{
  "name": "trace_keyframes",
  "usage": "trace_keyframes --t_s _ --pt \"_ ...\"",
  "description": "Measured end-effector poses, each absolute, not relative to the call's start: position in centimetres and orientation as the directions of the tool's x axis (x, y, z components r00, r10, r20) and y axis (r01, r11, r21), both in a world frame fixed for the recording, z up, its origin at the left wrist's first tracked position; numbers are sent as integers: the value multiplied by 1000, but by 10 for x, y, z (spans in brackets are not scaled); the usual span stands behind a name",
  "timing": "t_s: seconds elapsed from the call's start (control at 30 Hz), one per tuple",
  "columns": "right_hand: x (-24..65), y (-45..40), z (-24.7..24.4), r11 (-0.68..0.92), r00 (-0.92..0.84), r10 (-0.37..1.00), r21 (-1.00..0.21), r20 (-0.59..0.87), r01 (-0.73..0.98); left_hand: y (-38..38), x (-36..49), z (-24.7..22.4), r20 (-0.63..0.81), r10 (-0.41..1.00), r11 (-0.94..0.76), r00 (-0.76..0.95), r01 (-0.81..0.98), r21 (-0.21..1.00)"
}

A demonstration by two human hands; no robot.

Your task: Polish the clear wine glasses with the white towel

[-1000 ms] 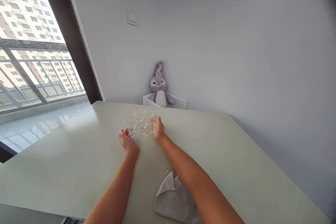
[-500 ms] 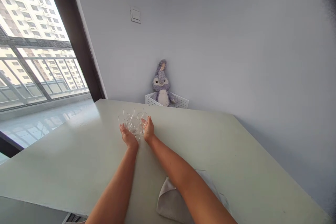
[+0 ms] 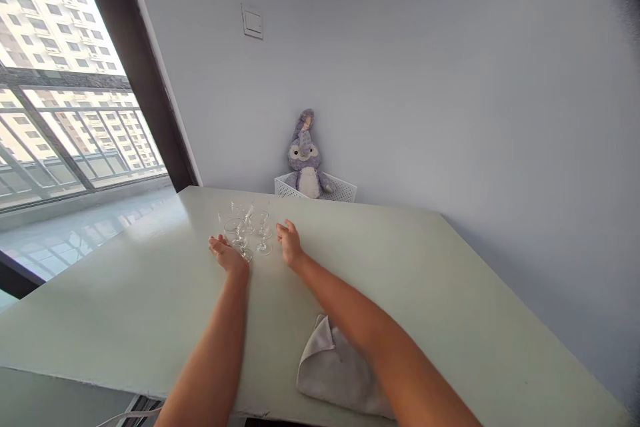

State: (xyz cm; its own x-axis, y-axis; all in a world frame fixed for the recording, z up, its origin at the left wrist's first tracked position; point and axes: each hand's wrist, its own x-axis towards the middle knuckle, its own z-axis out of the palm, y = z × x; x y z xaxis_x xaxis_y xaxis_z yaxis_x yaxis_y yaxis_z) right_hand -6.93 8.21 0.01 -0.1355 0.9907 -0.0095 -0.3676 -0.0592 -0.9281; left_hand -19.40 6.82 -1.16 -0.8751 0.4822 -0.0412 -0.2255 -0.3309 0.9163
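Observation:
Several clear stemmed glasses stand upright in a close group on the pale green table, left of the middle. My left hand is at their near left side, fingers stretched out and palm towards them; whether it touches the front glass I cannot tell. To the right of the group, my right hand is held with its fingers apart and slightly bent. A small gap separates it from the nearest stemmed glass, and nothing is in it.
A folded grey cloth lies near the front edge, partly under my right forearm. Behind the table's far edge, a plush rabbit sits in a white perforated basket against the wall. A glazed balcony door is on the left.
My hands have moved apart: the right one has come away from the glasses to the right, the left one has shifted left. The glasses appear slightly further left in view.

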Motion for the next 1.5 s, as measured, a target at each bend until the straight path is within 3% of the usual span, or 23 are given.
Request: trace_keyframes --t_s 0.13,0.2,0.33,0.43,0.57,0.73,0.9,1.03,1.3,1.5 --pt "14 49 27 -8 -200 979 -975 37 -221 62 -202 -6 -33 349 -327 -937 -155 932" --pt "62 17 39 124 -431 896 -992 109 8 58 -203 -1 -11 287 -326 -958 -108 939" --pt "134 -55 46 302 -804 592 -908 -60 290 50 -201 10 66 167 -324 -984 8 946" --pt "153 -95 37 473 -858 508 -807 -77 352 47 -198 14 73 159 -336 -985 15 942" --pt "139 -116 17 676 -868 495 -615 -27 405 46 -189 14 114 202 -354 -973 36 934" --pt "105 -74 -4 777 -871 484 -498 84 384 34 -171 21 162 255 -392 -953 52 919" --pt "91 14 -19 703 -752 626 -568 206 428 -15 -136 35 101 564 -409 -819 -172 896" --pt "112 74 -20 548 -543 807 -635 232 544 -69 -115 34 216 557 -435 -802 -60 898" --pt "208 119 -21 282 -270 958 -509 100 813 -113 -148 10 202 526 -258 -827 71 964" --pt "312 98 -21 6 -4 1000 -307 6 952 -140 -159 -18 119 642 25 -758 175 984"
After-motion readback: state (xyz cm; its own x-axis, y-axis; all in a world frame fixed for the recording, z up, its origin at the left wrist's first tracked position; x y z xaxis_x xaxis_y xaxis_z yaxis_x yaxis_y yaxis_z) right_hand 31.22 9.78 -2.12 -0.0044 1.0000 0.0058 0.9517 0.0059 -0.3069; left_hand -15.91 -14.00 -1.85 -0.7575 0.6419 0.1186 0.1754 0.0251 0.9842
